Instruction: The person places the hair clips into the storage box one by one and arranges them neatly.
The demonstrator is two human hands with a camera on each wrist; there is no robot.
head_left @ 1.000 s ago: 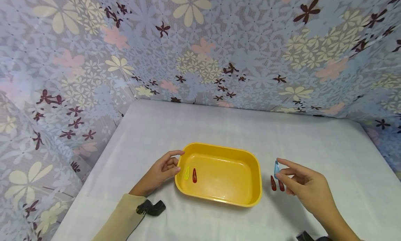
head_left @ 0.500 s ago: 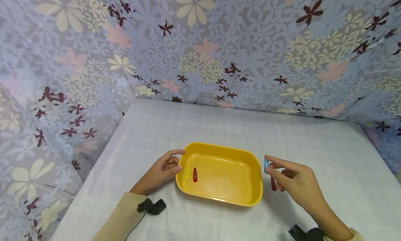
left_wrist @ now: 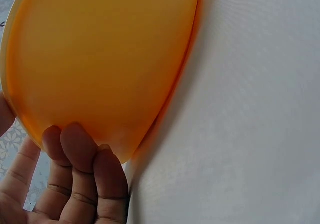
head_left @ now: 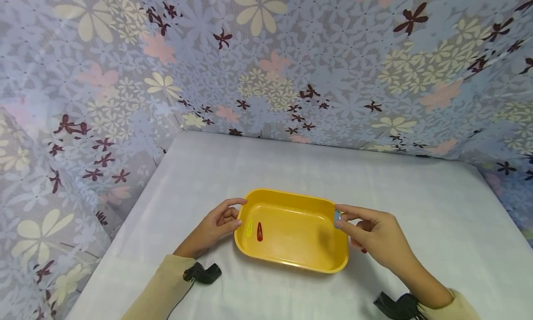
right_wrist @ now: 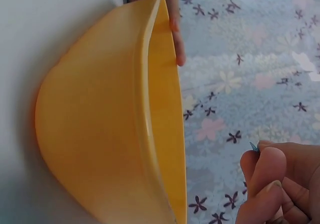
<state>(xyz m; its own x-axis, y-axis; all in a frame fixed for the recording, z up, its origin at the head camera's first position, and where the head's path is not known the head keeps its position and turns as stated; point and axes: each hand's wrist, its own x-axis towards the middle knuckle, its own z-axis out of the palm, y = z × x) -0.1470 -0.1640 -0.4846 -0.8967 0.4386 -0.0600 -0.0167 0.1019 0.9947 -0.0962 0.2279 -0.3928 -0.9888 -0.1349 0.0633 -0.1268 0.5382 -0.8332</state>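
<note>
A yellow plastic basin (head_left: 287, 246) stands on the white-covered table, a yellow hair clip (head_left: 249, 228) and a red hair clip (head_left: 260, 231) lying side by side in its left part. My left hand (head_left: 214, 225) holds the basin's left end; in the left wrist view, several curled fingers (left_wrist: 80, 149) press its outer wall. Over the right rim, my right hand (head_left: 376, 230) pinches a blue hair clip (head_left: 337, 218) between thumb and forefinger. Only the clip's tip (right_wrist: 254, 147) shows in the right wrist view. Beneath that hand, another red clip (head_left: 364, 250) is mostly hidden.
White cloth (head_left: 275, 163) covers the table around the basin. A floral curtain (head_left: 266, 70) hangs behind and along the sides. Black wrist devices (head_left: 202, 273) are strapped at both sleeves.
My right hand has carried the blue hair clip leftward, from above the red clips on the cloth to the basin's right rim. The left hand keeps its place on the basin.
</note>
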